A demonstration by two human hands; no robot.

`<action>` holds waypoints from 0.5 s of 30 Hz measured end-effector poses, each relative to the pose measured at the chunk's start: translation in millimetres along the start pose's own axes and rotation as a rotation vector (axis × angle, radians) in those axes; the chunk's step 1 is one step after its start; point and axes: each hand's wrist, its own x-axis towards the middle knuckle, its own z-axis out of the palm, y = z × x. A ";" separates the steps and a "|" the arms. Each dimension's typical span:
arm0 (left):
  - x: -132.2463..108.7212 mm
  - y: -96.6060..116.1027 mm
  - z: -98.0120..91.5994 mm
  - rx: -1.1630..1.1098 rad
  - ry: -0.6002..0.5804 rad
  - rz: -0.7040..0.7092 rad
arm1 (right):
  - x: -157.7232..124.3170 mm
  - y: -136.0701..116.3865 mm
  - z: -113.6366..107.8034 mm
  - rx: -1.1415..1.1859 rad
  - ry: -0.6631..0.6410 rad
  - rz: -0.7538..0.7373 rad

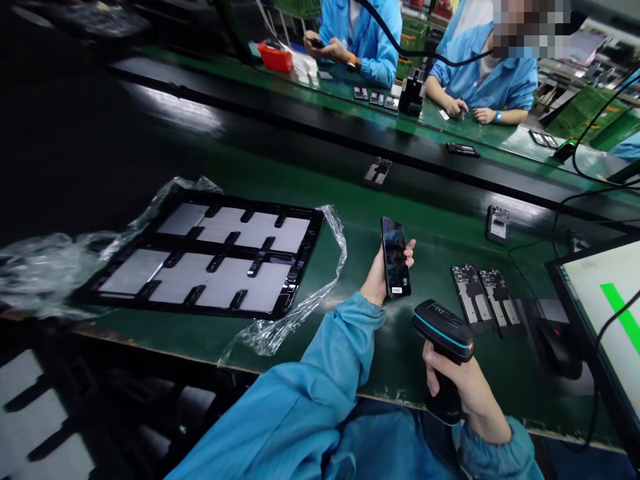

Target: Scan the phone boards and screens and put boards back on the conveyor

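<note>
In my left hand (pixel 376 275) is a dark smartphone (pixel 395 257), screen side up, with a small white label near its lower end. My fingers wrap round its right edge. Lower and to the right, my right hand (pixel 457 377) grips the handle of a black barcode scanner (pixel 443 330) with a blue stripe. The scanner's head points up and left, towards the phone, and the two are apart. Two opened phone bodies (pixel 470 293) lie side by side to the right of the scanner, their circuit parts showing.
A black tray (pixel 220 252) with pale compartments lies on the green bench in clear plastic wrap (pixel 55 267). At the right are a mouse (pixel 557 347) and a monitor (pixel 607 300). More phone parts lie further back. Two co-workers in blue sit across the bench.
</note>
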 end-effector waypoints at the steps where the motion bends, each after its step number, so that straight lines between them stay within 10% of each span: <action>1: -0.1 -0.4 -0.2 0.008 -0.015 0.014 | -0.8 0.1 -0.4 0.035 -0.025 0.000; 5: 2.8 -4.4 -4.5 0.086 -0.019 0.084 | 5.0 -9.0 4.5 0.020 0.068 -0.068; 10: 3.8 -17.2 -8.3 0.357 0.022 0.308 | 49.7 -26.6 27.8 -0.345 0.650 -0.275; 15: -12.9 -15.8 -10.9 0.525 0.020 0.328 | 85.2 -17.4 28.5 -0.487 0.561 -0.411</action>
